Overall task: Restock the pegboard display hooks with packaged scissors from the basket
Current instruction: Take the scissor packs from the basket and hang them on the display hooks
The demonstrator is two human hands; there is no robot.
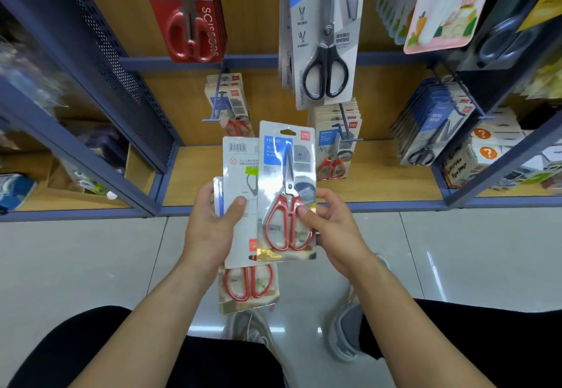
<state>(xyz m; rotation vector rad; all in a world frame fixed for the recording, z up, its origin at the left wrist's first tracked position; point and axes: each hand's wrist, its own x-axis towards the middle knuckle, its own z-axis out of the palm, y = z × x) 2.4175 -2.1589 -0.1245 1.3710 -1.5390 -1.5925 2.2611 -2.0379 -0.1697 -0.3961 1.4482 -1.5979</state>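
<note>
Several packs in hand, then. Where do they sit?

The left hand (213,229) grips a fanned stack, thumb pressed flat on a reversed white card pack (240,174) with a barcode. Its other fingers are hidden behind the card. Below that, a lower card pack of red-handled scissors (248,287) sticks out toward the tiled floor (91,260).

And the other hand?

The right hand (331,229) pinches a clear-fronted pack of red-handled kitchen scissors (286,193), thumb on the handles, fingers curled round the right edge. The pack faces up, hang hole at the top, overlapping the stack.

How far along?

Midway at best, I judge. Nothing in hand is hung, and the basket is out of view, so I cannot tell what remains. The left blue wire hook (217,104) carries a few matching packs. The middle blue hook (345,126) carries a fuller row.

Anything in the way?

On the left, a perforated blue side panel (121,62) crowds the bay. A long grey pack of black-handled scissors (327,62) hangs down just over the middle hook and could snag. Further right, blue-and-white packs (431,123) fill another hook. The reversed pack likely needs turning first.
</note>
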